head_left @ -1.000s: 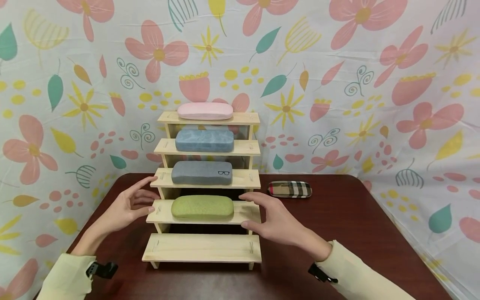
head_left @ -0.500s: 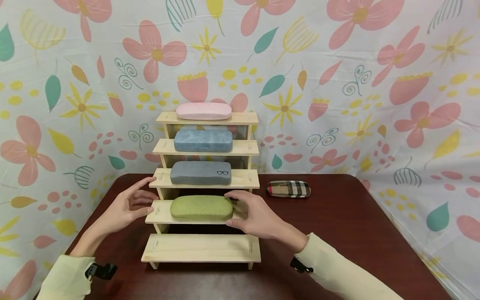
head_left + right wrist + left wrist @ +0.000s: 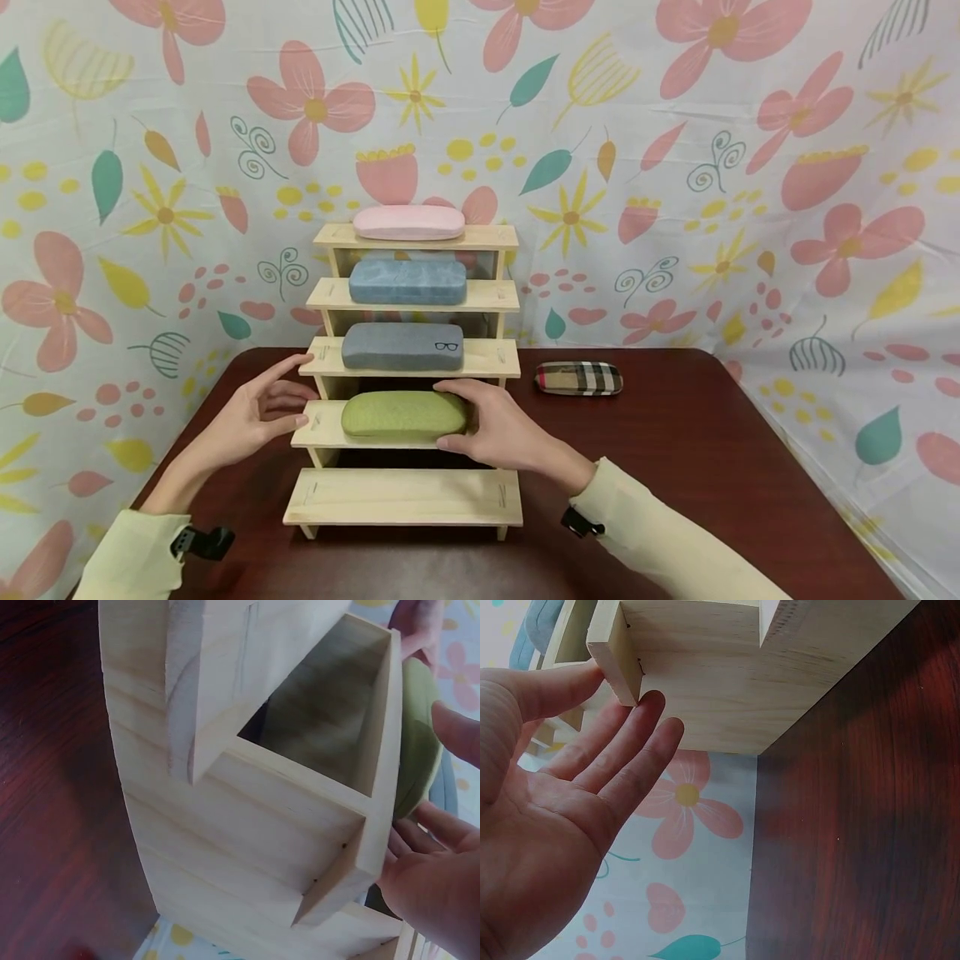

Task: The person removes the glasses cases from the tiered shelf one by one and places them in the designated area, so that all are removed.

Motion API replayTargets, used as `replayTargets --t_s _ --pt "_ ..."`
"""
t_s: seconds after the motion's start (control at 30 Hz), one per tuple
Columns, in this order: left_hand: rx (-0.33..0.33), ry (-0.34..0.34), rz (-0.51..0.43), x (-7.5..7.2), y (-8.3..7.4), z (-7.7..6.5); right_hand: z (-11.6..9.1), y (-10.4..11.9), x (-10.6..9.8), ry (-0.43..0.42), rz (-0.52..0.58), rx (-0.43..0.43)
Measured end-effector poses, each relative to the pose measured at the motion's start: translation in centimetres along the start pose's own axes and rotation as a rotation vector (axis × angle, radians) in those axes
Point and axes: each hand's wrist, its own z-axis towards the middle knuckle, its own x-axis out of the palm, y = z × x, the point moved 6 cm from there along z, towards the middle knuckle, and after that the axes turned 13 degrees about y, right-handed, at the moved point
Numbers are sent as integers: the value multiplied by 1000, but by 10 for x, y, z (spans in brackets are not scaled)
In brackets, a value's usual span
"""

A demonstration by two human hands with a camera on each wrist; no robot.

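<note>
A wooden tiered display stand bears one glasses case on each of its upper four boards. My right hand spans the right end of the green glasses case, thumb in front and fingers behind. In the right wrist view, part of this green case shows between thumb and fingers at the board's edge. My left hand rests its fingertips against the stand's left side, with nothing inside the palm. The left wrist view has the left thumb touching a board end, the other fingers loosely extended beside it.
Above the green case sit a grey-blue glasses case, a blue one and a pink one. A plaid glasses case lies on the dark red table right of the stand. Floral cloth hangs behind.
My right hand has moved left from the stand's right end and closed its thumb and fingers on the green glasses case. The left hand stays put.
</note>
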Motion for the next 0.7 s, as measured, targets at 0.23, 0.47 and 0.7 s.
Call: replayTargets --t_s 0.23,0.47,0.7 --pt "-7 -4 -1 -1 1 0 6 -3 3 -4 12 51" --pt "-16 -3 -3 0 0 0 10 -5 7 4 55 68" --pt "-12 -4 -3 0 1 0 11 -7 9 8 60 57"
